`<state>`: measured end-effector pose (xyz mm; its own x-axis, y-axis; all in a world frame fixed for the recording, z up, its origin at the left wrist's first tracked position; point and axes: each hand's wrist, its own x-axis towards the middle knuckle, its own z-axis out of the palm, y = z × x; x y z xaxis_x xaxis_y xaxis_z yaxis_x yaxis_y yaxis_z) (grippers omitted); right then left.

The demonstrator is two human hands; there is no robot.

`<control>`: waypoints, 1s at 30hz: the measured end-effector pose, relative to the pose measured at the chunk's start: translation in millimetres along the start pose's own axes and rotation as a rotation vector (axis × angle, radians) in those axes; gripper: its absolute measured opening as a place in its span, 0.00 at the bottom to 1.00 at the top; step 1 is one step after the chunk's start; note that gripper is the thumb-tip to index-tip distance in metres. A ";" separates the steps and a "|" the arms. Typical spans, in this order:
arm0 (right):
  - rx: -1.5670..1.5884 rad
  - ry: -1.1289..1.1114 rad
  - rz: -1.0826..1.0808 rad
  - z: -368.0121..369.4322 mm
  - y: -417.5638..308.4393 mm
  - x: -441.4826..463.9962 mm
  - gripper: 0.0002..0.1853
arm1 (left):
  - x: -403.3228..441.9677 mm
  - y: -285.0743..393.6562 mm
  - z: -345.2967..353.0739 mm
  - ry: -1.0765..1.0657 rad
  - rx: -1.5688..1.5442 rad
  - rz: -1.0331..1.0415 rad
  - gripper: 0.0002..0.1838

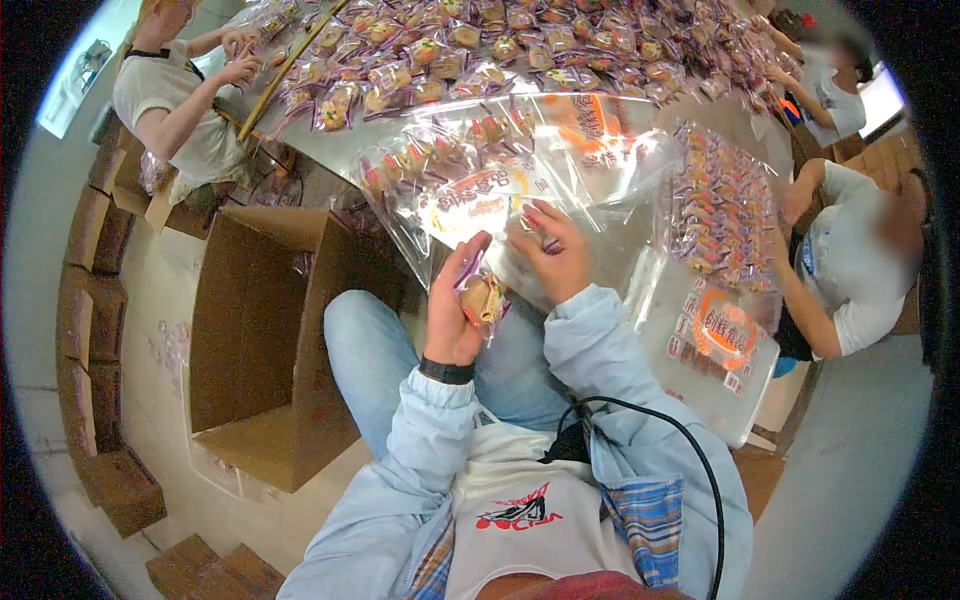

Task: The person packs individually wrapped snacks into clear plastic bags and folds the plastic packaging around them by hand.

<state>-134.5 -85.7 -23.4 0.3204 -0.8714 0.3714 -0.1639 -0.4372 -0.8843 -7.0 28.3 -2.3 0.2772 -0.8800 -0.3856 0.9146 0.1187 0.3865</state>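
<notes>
My left hand [453, 315] holds a small wrapped biscuit [482, 298] in clear and purple film, between the thumb and the palm. Beside it, my right hand [556, 252] has its fingers curled in a pinch; a bit of purple shows at the fingers, but what they grip is too small to make out. Just beyond both hands a clear printed bag [470, 208] lies on the metal table [330, 145], with rows of wrapped biscuits [440, 150] in its far part. Another clear bag with orange print [590, 125] lies behind it.
Loose wrapped biscuits [430, 50] cover the far table. At right lie a filled bag [722, 205] and flat printed bags [715, 335]. An open cardboard box [250, 330] stands left of my knees. Co-workers sit at left [180, 110] and right [850, 250].
</notes>
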 end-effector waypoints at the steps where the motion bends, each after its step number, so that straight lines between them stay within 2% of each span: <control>1: -0.047 -0.112 -0.020 4.2 12.6 -4.2 0.23 | 0.1 -1.8 -4.6 -0.075 -0.017 -0.010 0.20; 2: -0.138 -0.153 -0.131 7.1 16.5 -8.7 0.23 | -0.2 -3.6 -7.2 -0.150 -0.034 -0.023 0.21; 3: -0.230 -0.192 -0.244 11.7 13.0 -11.5 0.24 | -6.1 -4.5 14.7 -0.010 -0.004 0.019 0.21; 4: -0.320 -0.232 -0.356 16.0 8.8 -13.5 0.25 | -3.5 -4.7 13.8 -0.002 -0.029 0.001 0.20; 5: -0.270 -0.288 -0.336 16.1 4.3 -14.1 0.26 | -0.9 -4.9 11.3 0.007 -0.053 -0.016 0.20; 8: -0.232 -0.176 -0.119 36.3 33.2 -9.5 0.25 | -4.3 -3.3 10.9 0.000 -0.088 -0.026 0.18; 9: -0.186 -0.143 -0.009 37.2 21.1 1.8 0.26 | -6.0 -2.3 11.7 -0.009 -0.092 -0.022 0.18; 12: -0.223 0.145 -0.102 54.1 53.0 31.5 0.25 | -4.8 -2.8 6.1 -0.058 -0.056 -0.020 0.17; 15: -0.223 0.283 -0.239 61.8 64.3 66.3 0.24 | -3.1 -4.2 5.5 -0.080 -0.113 -0.034 0.16; 17: -0.207 0.300 -0.137 68.9 64.2 94.5 0.24 | -4.3 -1.6 11.0 -0.109 -0.157 -0.063 0.15; 19: -0.187 0.310 -0.150 75.9 59.3 111.2 0.25 | -3.4 0.3 12.1 -0.129 -0.190 -0.088 0.15; 23: -0.181 0.287 -0.442 85.4 71.7 136.8 0.27 | -1.9 3.8 12.2 -0.193 -0.210 -0.097 0.17; 26: -0.123 0.114 -0.324 77.3 61.9 138.3 0.29 | -0.5 4.7 8.2 -0.287 -0.258 -0.110 0.18; 27: -0.044 0.094 -0.200 77.8 62.7 141.0 0.27 | -0.9 3.3 9.2 -0.290 -0.282 -0.118 0.18; 30: -0.184 0.135 -0.305 76.1 76.4 151.5 0.25 | -2.6 3.4 12.2 -0.277 -0.326 -0.144 0.18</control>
<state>-27.5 -234.3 -56.2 0.2569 -0.7113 0.6543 -0.2489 -0.7028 -0.6664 -8.2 25.4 10.3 0.0919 -0.9828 -0.1601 0.9953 0.0859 0.0438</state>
